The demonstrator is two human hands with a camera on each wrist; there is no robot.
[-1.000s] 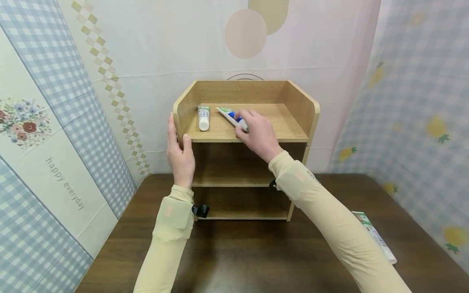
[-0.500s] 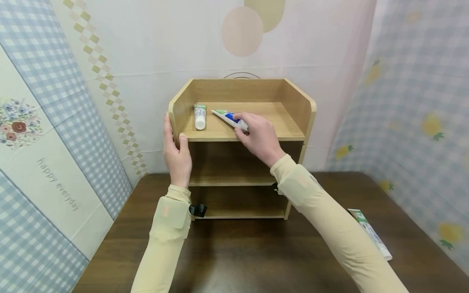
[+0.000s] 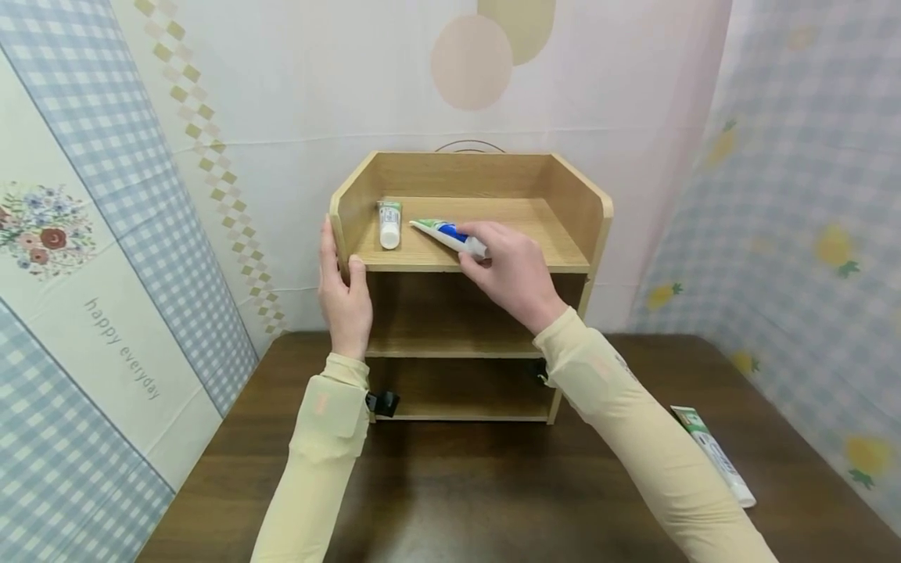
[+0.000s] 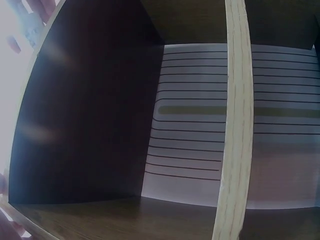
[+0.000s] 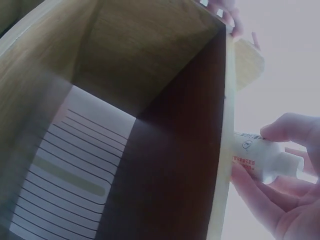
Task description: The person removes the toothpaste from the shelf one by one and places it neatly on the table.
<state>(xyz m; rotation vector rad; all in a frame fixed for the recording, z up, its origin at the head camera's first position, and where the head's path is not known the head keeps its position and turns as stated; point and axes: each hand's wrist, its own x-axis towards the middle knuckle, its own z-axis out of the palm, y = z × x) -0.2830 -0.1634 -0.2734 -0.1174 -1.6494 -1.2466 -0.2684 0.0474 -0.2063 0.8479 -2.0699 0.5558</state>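
Observation:
In the head view my right hand [image 3: 517, 274] pinches the capped end of a white, green and blue toothpaste tube [image 3: 439, 231] over the top board of a wooden shelf [image 3: 479, 267]. The tube points back and left; whether its flat end touches the board I cannot tell. The right wrist view shows its white cap [image 5: 287, 164] between thumb and fingers. My left hand [image 3: 345, 305] rests against the shelf's left side panel, fingers straight along the outside, thumb at the front edge. A second toothpaste tube [image 3: 390, 225] lies near that panel, cap toward me.
Another toothpaste tube [image 3: 714, 457] lies on the dark wooden table [image 3: 450, 493] at the right, beside my right sleeve. Below the top board the shelf has two lower compartments [image 3: 457, 313]. A patterned curtain [image 3: 303, 78] hangs behind.
My right hand has drawn the pinched tube slightly right and toward the front edge, and its flat end has swung lower. The left hand stays at the side panel.

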